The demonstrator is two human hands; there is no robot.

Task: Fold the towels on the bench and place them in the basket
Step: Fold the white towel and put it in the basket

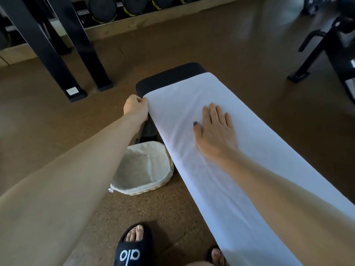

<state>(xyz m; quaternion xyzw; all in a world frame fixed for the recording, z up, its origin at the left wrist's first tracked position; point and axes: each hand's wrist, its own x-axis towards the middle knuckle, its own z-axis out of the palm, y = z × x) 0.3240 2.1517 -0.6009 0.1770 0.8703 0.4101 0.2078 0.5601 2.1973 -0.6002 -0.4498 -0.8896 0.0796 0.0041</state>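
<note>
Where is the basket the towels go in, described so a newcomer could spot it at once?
Find the black padded bench with the white towel spread along it. On the brown floor right beside its left edge, below the left hand gripping the towel's corner, sits the basket. It is the only low, round, cream, cloth-lined container around, and nothing lies in it yet.

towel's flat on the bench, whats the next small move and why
Probably carry the far corner pinched by the left hand back toward the near end, folding the towel in half. It lies spread along the bench, and the right hand presses flat mid-towel to anchor it.
</note>
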